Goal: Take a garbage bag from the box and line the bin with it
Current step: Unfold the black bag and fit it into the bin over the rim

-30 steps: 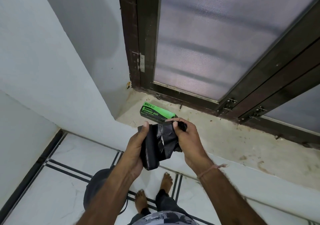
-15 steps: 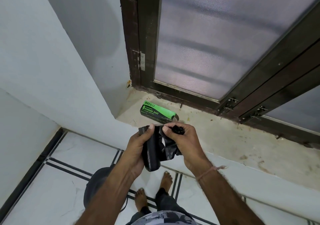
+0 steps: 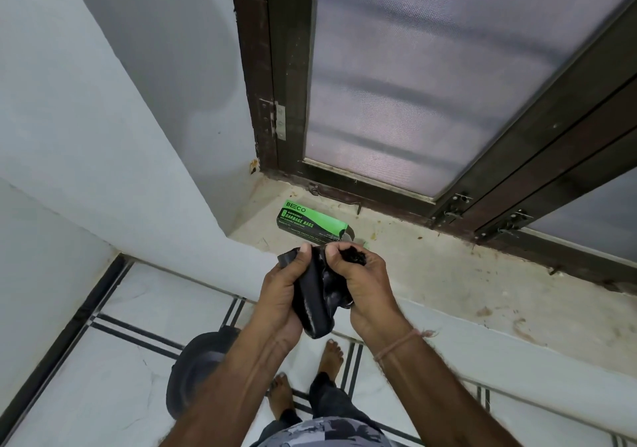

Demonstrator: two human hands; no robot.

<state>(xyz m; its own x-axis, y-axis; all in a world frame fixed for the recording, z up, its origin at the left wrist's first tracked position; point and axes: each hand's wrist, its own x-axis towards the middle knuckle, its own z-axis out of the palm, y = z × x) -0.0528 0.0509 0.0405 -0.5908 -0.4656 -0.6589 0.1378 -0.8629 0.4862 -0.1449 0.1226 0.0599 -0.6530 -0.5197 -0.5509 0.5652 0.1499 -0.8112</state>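
While clamped between both hands just in front of the green box (image 3: 312,221), black garbage bag (image 3: 315,305) bunched and crumpled. Left hand (image 3: 281,295) wrapped around its rolled side; right hand (image 3: 362,284) clenched on its gathered top. Green box lying open-ended on the stained sill (image 3: 448,281), near the window frame (image 3: 379,191). Dark bin (image 3: 193,374) on the floor, below the box and well apart.

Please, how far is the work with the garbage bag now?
Done: a black garbage bag is out of the green box, which lies open on the ledge. In hand: left hand and right hand both grip the bag, still bunched. Left: opening it and lining the dark bin on the floor, which shows no liner.
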